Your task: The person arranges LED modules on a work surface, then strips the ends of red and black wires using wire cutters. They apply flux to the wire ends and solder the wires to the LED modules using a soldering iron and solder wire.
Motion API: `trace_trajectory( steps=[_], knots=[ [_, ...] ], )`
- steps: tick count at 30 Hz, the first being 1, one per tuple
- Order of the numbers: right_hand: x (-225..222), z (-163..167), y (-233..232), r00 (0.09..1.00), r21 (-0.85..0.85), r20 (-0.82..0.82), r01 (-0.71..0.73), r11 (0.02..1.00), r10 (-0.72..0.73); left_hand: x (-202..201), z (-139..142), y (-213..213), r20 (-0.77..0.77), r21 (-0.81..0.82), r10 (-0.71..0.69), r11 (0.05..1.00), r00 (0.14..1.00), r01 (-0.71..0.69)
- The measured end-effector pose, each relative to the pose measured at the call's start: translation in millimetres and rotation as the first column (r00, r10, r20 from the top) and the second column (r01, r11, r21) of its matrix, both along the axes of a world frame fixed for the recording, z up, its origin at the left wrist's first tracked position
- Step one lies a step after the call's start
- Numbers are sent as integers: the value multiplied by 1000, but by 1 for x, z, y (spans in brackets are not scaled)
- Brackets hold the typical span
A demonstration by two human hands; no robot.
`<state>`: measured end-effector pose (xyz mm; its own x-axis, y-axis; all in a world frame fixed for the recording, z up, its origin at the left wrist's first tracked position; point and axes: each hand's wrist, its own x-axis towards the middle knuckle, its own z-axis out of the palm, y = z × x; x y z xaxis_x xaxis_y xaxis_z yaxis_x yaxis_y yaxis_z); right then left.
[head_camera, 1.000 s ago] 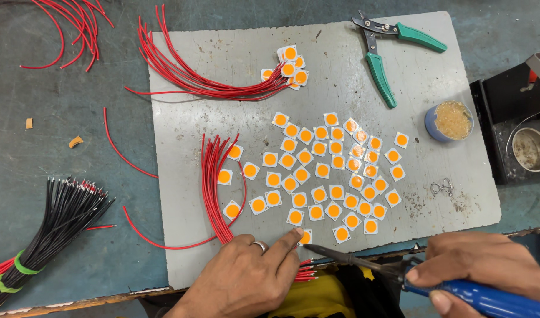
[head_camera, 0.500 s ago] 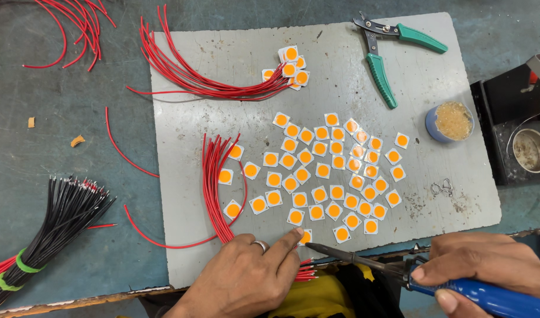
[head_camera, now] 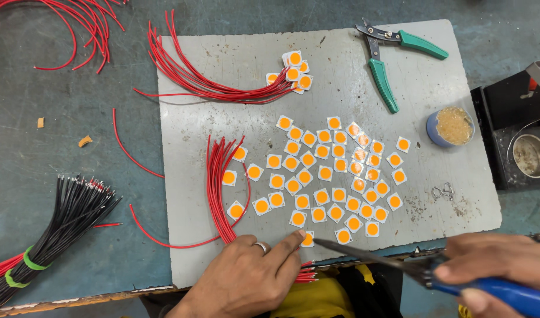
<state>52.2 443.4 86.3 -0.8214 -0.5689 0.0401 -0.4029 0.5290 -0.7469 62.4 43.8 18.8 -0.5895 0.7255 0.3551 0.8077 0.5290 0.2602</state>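
Orange-centred white square chip (head_camera: 307,239) pinned by left hand (head_camera: 246,281); right hand (head_camera: 498,266) grips blue-handled soldering iron (head_camera: 435,272).

- a dark blue-grey bench top (head_camera: 75,118) carries everything.
- a pale grey board (head_camera: 252,123) lies flat across its middle, reaching the near edge.
- far left: a loose tangle of red wires (head_camera: 75,23).
- left of the board: one curved red wire (head_camera: 126,147), and two small tan scraps (head_camera: 84,141).
- near left: a bundle of black wires (head_camera: 64,215) tied with green bands, its stripped ends pointing far-right.
- right: a black tray (head_camera: 505,118) holding a small round metal cup (head_camera: 530,155).
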Motion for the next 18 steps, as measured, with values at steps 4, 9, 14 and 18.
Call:
trace_trajectory(
  steps=[4, 9, 14, 18],
  knots=[
    [-4, 4, 19, 995, -98, 54, -72, 993, 78, 0, -1, -1, 5, -5, -5, 1000, 1000, 5],
    [4, -11, -7, 998, -84, 43, 43, 996, -39, -2, 0, 0, 34, -7, -2, 1000, 999, 2],
    [3, -3, -39, 998, -135, -13, 61, 989, -63, -2, 2, 0, 22, -17, 1, 1000, 1000, 0],
    [-3, 8, -55, 998, -135, 9, 69, 988, -68, -1, 3, 1, 47, -20, 3, 1000, 999, -2]
  ],
)
